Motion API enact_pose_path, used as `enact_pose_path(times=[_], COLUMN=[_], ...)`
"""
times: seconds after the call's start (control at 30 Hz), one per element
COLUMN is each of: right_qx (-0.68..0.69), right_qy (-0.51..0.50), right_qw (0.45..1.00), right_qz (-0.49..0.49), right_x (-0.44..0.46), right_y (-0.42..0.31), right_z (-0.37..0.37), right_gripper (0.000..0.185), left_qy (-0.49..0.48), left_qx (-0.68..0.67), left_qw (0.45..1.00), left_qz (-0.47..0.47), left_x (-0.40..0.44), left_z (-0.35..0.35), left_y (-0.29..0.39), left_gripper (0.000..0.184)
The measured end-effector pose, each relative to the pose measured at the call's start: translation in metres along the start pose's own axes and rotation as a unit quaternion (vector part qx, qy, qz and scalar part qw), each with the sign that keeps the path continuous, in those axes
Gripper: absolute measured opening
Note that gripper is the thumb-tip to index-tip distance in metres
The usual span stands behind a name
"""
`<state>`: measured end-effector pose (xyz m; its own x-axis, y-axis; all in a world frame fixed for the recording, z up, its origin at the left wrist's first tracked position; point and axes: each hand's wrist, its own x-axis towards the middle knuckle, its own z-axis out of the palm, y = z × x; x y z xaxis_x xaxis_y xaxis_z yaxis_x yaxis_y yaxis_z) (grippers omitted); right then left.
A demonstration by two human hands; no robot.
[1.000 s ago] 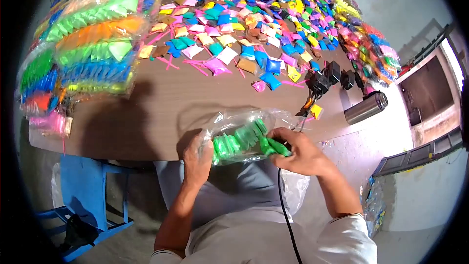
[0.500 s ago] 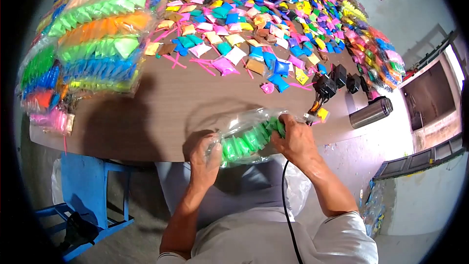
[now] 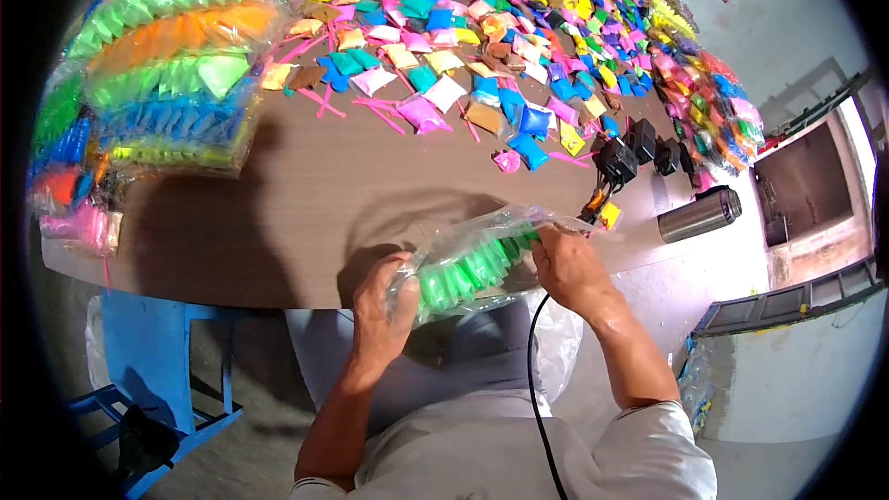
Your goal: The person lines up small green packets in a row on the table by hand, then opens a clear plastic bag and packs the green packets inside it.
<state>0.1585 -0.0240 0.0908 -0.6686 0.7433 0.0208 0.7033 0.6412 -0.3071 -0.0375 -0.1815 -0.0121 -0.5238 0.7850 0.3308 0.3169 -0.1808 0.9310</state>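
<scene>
A clear plastic bag (image 3: 472, 267) with a row of green packets inside is held between my two hands at the table's near edge. My left hand (image 3: 381, 304) grips the bag's left end, thumb on top of the plastic. At the other end, my right hand (image 3: 567, 264) is closed on the bag near its upper right side; its fingertips are partly hidden by the plastic. The green packets stand side by side along the bag, slightly tilted.
Many small coloured packets (image 3: 444, 93) cover the far part of the table (image 3: 213, 241). Filled bags (image 3: 176, 65) are stacked at left, more (image 3: 704, 102) at right. Black adapters (image 3: 619, 159) and a steel flask (image 3: 701, 215) lie right. A blue chair (image 3: 148, 352) stands lower left.
My right hand has shifted slightly right and down, drawing the bag's plastic out further on that side. My left hand stays on the left end. The view has shifted a little.
</scene>
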Motion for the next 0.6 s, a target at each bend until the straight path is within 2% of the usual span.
enact_pose_path(times=[0.07,0.27,0.47,0.53,0.6], right_qx=[-0.019,-0.034,-0.042,-0.048,-0.042], right_qy=[0.022,-0.016,-0.013,0.003,-0.001], right_qw=[0.999,0.999,0.999,0.998,0.998], right_qz=[-0.019,0.038,-0.001,-0.052,-0.036], right_x=[0.0,0.0,0.001,0.002,0.002], right_y=[0.004,0.004,0.014,0.023,0.024], right_z=[0.005,0.01,0.014,0.024,0.029], right_gripper=[0.017,0.014,0.011,0.008,0.007], left_qy=[-0.002,0.004,-0.002,-0.01,-0.008], left_qx=[0.003,-0.027,-0.028,-0.03,-0.022], left_qw=[1.0,1.0,0.999,0.999,0.999], left_qz=[-0.002,-0.012,-0.039,-0.042,-0.044], left_x=[0.0,0.0,0.002,0.002,0.002], left_z=[0.001,0.002,0.001,0.0,0.001], left_y=[0.0,-0.001,0.005,0.005,0.006], left_gripper=[0.028,0.031,0.032,0.031,0.031])
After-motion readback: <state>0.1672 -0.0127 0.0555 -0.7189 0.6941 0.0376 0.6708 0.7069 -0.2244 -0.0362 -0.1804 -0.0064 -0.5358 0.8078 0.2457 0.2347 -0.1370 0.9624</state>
